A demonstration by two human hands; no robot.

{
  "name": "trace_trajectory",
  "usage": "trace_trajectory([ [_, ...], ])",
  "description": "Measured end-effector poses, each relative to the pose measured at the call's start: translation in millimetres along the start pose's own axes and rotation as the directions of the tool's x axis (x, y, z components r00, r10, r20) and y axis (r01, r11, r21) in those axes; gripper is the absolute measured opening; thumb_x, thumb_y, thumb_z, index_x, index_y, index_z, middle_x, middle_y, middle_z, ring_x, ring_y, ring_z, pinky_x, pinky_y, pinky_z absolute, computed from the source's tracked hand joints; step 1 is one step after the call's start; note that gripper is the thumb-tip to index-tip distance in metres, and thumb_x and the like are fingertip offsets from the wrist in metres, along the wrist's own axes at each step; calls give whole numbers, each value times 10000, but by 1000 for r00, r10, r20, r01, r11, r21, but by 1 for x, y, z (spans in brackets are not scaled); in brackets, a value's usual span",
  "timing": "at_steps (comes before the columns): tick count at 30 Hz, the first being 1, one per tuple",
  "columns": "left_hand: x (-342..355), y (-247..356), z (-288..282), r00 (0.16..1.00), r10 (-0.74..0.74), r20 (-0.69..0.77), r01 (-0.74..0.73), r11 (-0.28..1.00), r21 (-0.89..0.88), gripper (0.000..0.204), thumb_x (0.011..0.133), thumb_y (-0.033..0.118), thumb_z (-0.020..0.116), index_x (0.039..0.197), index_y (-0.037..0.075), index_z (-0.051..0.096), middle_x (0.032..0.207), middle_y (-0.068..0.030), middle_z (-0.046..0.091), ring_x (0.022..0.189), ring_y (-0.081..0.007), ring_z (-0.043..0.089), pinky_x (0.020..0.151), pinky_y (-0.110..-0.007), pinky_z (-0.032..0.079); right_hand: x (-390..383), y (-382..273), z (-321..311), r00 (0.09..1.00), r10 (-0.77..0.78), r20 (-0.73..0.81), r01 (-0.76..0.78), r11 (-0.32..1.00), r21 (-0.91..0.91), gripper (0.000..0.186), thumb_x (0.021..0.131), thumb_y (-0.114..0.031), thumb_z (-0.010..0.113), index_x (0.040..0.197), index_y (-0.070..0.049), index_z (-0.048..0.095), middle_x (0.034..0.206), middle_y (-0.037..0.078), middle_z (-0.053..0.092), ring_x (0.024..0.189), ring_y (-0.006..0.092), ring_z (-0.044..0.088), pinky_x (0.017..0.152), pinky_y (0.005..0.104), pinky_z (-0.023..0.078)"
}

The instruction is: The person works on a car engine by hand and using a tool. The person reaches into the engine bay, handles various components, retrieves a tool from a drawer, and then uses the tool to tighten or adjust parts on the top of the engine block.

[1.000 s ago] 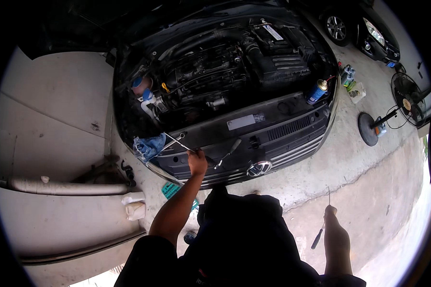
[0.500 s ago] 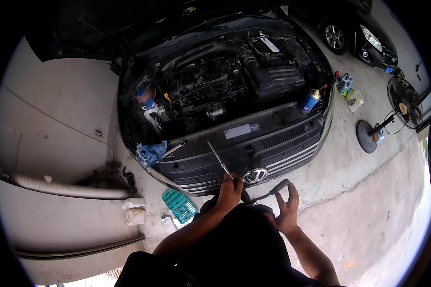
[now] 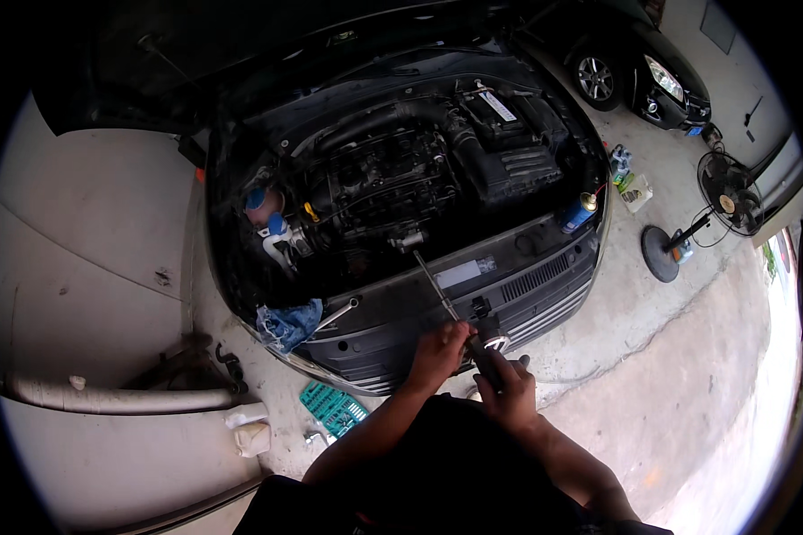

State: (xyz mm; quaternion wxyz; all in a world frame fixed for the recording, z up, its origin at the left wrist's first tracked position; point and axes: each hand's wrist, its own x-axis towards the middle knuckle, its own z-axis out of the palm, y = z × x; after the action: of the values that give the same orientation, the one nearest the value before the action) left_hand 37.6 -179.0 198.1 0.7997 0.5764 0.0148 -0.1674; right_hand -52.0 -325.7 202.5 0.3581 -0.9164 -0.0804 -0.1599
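Rod [image 3: 436, 283] of bright metal slants up and to the left from the two hands, its far tip over the front edge of the engine bay [image 3: 379, 183] of a car whose hood is raised. The left hand [image 3: 439, 355] has its fingers curled round the lower end of the rod, above the badge end of the grille [image 3: 544, 314]. The right hand [image 3: 509, 392], just beside it and a little lower, is clenched round a dark handle [image 3: 484, 358] that lies in line with the rod; whether the two are joined cannot be told, as the fingers cover the place where they meet. The round badge [image 3: 498, 342] is partly hidden behind the hands.

On the car's front panel, well to the left of the hands, a crumpled blue rag [image 3: 290, 326] lies with a wrench [image 3: 337, 314] next to it, slanting up to the right. A blue spray can [image 3: 578, 215] stands tilted in view at the panel's right end. A pale label [image 3: 463, 273] sits on the panel near the rod. On the floor at the left, a green tool case [image 3: 333, 408] lies open near the left forearm. Farther right stand some bottles [image 3: 621, 162] and a black fan [image 3: 660, 254] on a round base, with another car [image 3: 678, 100] behind.
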Motion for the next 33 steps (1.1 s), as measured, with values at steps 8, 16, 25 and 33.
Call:
trace_trajectory([
  [8, 135, 101, -126, 919, -264, -293, -129, 501, -856, 328, 1014, 328, 425, 796, 93, 498, 603, 44, 340, 488, -63, 340, 609, -246, 506, 41, -68, 28, 994, 94, 61, -108, 950, 292, 438, 759, -44, 691, 1160, 72, 559, 803, 189, 679, 686, 296, 695, 579, 320, 527],
  [16, 153, 121, -143, 967, 26, 252, 200, 532, -823, 387, 1022, 358, 379, 792, 94, 543, 535, 51, 283, 452, -56, 270, 386, -203, 256, 76, -84, 43, 924, 320, 208, -379, 834, 401, 372, 808, -115, 670, 1119, 77, 598, 769, 130, 672, 662, 170, 648, 627, 281, 511],
  [25, 206, 56, -148, 961, -72, 266, 275, 266, -924, 419, 1014, 409, 367, 759, 109, 512, 587, 61, 245, 486, -68, 215, 419, -211, 254, 121, -49, 52, 947, 279, 158, -320, 838, 442, 412, 813, -122, 676, 1162, 74, 575, 793, 151, 697, 665, 162, 669, 601, 289, 513],
  [33, 320, -40, -154, 760, -570, -312, 183, 648, -739, 310, 1019, 359, 381, 1078, 83, 507, 733, 23, 361, 564, -126, 280, 514, -302, 351, 180, 47, 151, 949, 204, 242, -199, 979, -44, 445, 808, -172, 664, 1193, 20, 552, 615, 157, 625, 528, 303, 647, 460, 381, 515],
])
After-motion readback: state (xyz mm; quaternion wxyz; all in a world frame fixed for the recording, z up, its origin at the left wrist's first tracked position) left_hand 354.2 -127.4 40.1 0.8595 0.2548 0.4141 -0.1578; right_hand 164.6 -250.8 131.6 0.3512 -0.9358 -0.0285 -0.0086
